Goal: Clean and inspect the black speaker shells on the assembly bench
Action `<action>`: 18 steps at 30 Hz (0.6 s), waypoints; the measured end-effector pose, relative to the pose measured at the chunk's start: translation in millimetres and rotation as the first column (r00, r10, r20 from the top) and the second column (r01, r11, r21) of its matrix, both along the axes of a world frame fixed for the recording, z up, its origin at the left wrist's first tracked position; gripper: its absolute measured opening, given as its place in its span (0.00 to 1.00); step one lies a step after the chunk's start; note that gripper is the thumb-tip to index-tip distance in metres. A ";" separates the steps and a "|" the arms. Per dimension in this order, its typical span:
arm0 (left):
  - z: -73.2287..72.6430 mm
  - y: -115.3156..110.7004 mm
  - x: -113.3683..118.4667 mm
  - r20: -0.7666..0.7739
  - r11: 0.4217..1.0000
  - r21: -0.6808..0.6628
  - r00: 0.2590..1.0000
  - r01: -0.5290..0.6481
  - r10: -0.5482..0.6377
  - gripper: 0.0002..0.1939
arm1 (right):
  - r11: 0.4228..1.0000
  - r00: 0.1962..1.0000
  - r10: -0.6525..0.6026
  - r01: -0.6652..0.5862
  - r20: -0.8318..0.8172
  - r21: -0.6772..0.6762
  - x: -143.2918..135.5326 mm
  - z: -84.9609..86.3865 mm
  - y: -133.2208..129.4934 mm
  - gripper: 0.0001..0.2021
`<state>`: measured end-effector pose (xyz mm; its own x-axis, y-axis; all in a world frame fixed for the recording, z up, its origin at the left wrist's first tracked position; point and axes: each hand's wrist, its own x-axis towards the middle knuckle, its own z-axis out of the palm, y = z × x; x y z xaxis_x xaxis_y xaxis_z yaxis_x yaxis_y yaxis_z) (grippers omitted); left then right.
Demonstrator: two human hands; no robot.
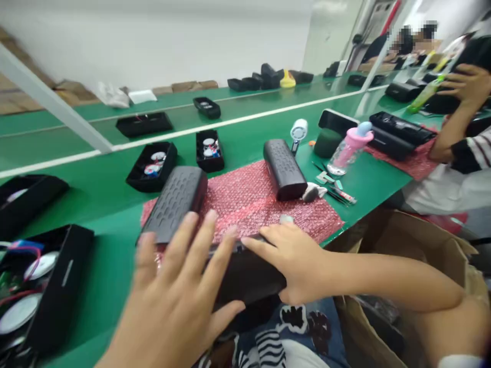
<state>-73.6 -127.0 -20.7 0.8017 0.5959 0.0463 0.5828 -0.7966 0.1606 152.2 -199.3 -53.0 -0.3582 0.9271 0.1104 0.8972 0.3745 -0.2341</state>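
A dark casing (249, 276) is at the table's front edge, partly behind my hands. My right hand (295, 255) is wrapped over its right end. My left hand (180, 291) is spread with fingers apart, in front of the casing's left side; whether it touches is unclear. Pink bubble wrap (238, 199) lies on the green table beyond. One black textured speaker shell (176, 202) rests on its left part, just past my left fingertips. A second black shell (284, 168) sits on its right part.
Open black housings with wires (46, 286) stand at the left and back. A pink-lidded bottle (350, 148), small tools (339, 193) and a handheld fan (298, 134) are at the right. Below the edge is a cardboard box (418, 240). A co-worker's arm (456, 122) is far right.
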 end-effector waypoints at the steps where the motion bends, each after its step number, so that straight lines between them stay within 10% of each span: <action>1: -9.9 -3.3 4.9 -0.074 0.999 0.015 0.997 0.030 -0.028 0.47 | 0.998 0.997 0.057 -0.056 0.046 -0.013 -3.2 -6.8 -4.6 0.50; 6: -41.5 -7.2 19.3 -0.258 0.984 -0.174 0.963 0.026 -0.072 0.54 | 0.982 0.983 0.180 -0.177 0.047 -0.058 -8.8 -30.1 -2.7 0.48; 12: -37.0 5.9 21.9 -0.238 0.955 -0.295 0.967 0.013 -0.086 0.38 | 0.980 0.937 0.153 -0.185 -0.313 -0.075 24.4 -15.6 10.3 0.32; 15: -34.7 12.8 24.8 -0.248 0.945 -0.328 0.964 0.009 -0.095 0.38 | 0.948 0.758 -0.236 0.317 -0.609 0.027 77.5 -6.6 20.5 0.08; 18: -35.2 17.3 27.5 -0.267 0.944 -0.330 0.958 0.005 -0.099 0.36 | 0.626 0.507 -0.552 0.776 -0.662 0.073 135.0 -19.5 40.4 0.08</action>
